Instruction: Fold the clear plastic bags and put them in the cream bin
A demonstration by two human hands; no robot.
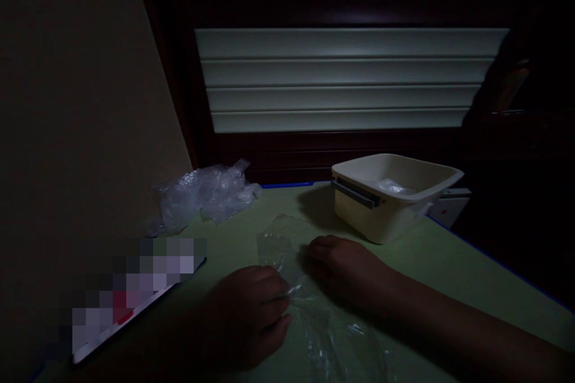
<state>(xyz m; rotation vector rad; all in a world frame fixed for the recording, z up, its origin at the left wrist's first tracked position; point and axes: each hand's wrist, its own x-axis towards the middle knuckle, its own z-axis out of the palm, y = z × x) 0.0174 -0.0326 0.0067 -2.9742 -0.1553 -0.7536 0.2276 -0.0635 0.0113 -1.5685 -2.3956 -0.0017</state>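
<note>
Fingers of the left hand (251,314): curled and slightly spread, thumb below them, tips at the near-left side of the plastic; whether they are clamped on it I cannot tell.
Fingers of the right hand (339,263): bent and held together, tips turned down over the plastic's right side; their undersides are in shadow, so a grip cannot be made out.
Clear, thin, creased plastic bag (276,245): flat on the table between the two hands and running toward the near edge of view; taken as the clock's centre, it has the left hand at 8 o'clock and the right at 2.
Pale green tabletop with blue edging (233,251): under both hands, dimly lit.
Cream rectangular plastic bin with a dark grey handle (359,215): between 1 and 2 o'clock, beyond the right hand and apart from it, some clear plastic (390,185) inside.
Heap of crumpled, translucent plastic (209,194): between 10 and 11 o'clock, by the bare wall (90,102).
Flat, pale-edged object (144,296): 9 o'clock, its upper face pixelated.
Dark wooden panel with pale horizontal slats (341,75): 12 o'clock, behind the table.
</note>
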